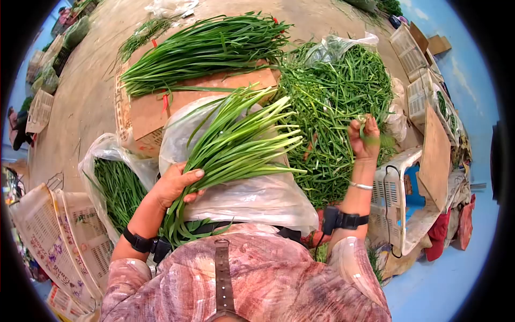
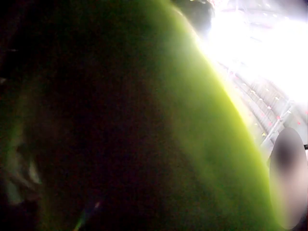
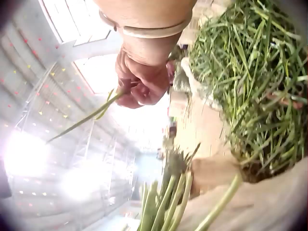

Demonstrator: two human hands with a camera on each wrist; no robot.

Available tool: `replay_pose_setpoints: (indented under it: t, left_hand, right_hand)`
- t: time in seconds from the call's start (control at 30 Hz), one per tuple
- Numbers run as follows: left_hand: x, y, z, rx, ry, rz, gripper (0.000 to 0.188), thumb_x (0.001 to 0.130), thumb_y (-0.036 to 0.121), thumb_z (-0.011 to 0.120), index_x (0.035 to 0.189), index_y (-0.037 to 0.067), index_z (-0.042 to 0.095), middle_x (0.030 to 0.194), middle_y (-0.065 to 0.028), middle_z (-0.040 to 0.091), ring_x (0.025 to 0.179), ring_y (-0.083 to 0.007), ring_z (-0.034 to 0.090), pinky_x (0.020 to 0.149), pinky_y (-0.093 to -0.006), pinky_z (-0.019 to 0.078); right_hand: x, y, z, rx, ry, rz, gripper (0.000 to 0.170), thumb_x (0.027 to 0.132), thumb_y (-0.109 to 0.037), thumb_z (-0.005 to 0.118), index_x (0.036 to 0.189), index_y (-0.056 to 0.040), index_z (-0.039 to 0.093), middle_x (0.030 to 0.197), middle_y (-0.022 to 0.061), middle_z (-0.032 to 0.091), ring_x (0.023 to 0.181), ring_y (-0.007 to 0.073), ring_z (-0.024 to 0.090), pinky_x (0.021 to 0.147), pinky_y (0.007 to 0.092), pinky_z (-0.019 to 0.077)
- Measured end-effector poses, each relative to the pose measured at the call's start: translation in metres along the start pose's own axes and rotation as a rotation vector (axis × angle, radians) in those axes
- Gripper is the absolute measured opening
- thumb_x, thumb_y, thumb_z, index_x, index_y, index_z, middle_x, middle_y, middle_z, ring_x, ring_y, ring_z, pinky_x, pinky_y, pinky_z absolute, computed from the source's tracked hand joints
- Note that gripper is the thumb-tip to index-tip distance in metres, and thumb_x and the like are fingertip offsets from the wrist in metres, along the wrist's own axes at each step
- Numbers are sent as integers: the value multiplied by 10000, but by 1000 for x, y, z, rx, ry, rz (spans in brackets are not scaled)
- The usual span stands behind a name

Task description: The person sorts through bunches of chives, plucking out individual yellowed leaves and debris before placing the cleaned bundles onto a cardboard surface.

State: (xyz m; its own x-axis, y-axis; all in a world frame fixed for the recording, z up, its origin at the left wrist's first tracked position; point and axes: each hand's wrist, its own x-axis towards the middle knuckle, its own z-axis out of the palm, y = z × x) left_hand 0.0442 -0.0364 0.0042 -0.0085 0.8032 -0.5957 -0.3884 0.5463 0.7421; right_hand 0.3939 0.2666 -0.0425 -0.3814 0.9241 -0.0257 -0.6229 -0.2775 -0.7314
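Note:
In the head view the left hand (image 1: 178, 184) grips a bunch of long green stalks (image 1: 236, 145), thumb across them, the pale ends fanned to the right above a plastic sheet (image 1: 252, 201). The right hand (image 1: 366, 137), raised over a heap of loose green leaves (image 1: 332, 96), has its fingers curled round a small blurred green piece. In the right wrist view the right hand (image 3: 142, 82) pinches a thin green leaf (image 3: 86, 117), and the pale stalk ends (image 3: 166, 207) stand below, apart from it. A blurred green surface fills most of the left wrist view.
Ahead, a large pile of long green stalks (image 1: 209, 48) lies on a cardboard-topped crate (image 1: 145, 115). A plastic bag (image 1: 96, 147) of greens stands at the left, beside stacked white crates (image 1: 64, 241). On the right are a white crate (image 1: 389, 204) and a board (image 1: 433, 155).

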Motion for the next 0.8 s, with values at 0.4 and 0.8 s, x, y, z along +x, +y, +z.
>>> replay_pose_setpoints:
  t: [0.4,0.8]
  left_hand:
    - [0,4,15,151,80,26,249,819,194,658,922,-22,586,652,-83,568,425,-87,448,371,-210,352]
    - [-10,-1,4,231,134,151,479,802,421,658,1020,4,573,681,-45,571,511,-90,518,389,-207,382]
  right_hand:
    - [9,43,131,-1347,-233,9,491,738,-270,715,1050,88,589,992,201,638,893,224,629,797,316,492]
    - [-27,56,113,-1019,-310,161,120,748,-16,660,857,3,613,721,27,603,625,65,548,556,207,448]
